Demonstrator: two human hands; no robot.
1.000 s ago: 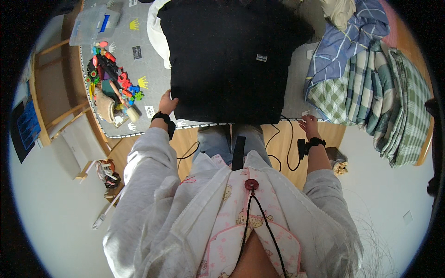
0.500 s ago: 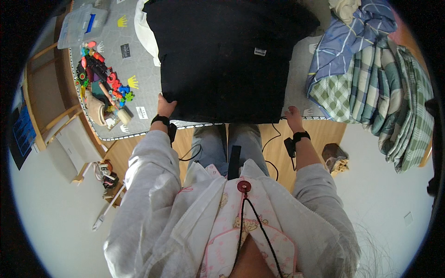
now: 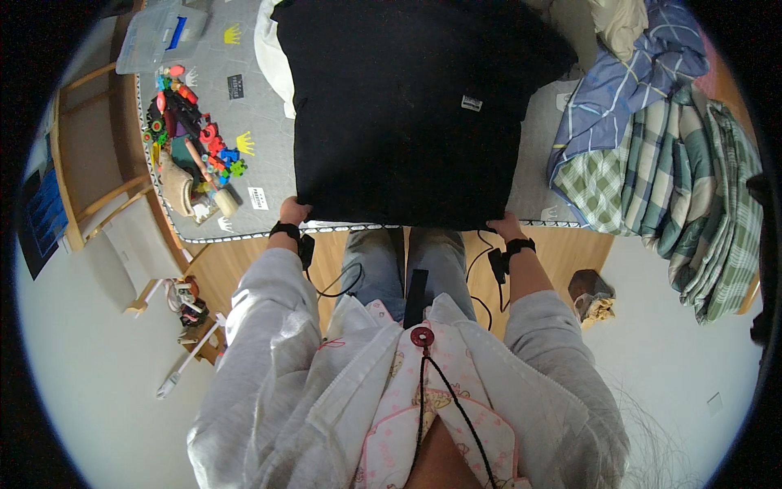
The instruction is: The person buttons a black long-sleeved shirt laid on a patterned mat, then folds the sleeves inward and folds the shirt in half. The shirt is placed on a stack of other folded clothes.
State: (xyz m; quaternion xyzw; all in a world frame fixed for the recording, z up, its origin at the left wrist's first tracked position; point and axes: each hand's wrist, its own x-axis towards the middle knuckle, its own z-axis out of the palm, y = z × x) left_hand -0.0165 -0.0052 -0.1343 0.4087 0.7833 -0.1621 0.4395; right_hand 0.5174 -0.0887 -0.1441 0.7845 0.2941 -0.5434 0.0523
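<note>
A black shirt [image 3: 407,138] lies spread on the grey patterned bed surface [image 3: 269,159], a small pale label [image 3: 471,103] on its right half. My left hand [image 3: 293,212] pinches the lower left corner of its hem. At the lower right corner, my right hand [image 3: 507,226] has its fingers closed on the same hem. Between both hands the hem runs nearly straight along the near edge of the bed. White cloth [image 3: 273,57] shows from under the shirt's left side. The fingertips are partly hidden by the fabric.
Colourful toys [image 3: 208,147] lie in a pile at the left, below a clear plastic box [image 3: 159,37]. Folded checked bedding [image 3: 652,171] and a blue plaid cloth [image 3: 627,81] are heaped at the right. Black cables [image 3: 338,292] hang near my wrists.
My right hand has moved from beside the shirt onto its lower right corner and closed there. The hem has come slightly nearer to me. My left hand stays at its corner.
</note>
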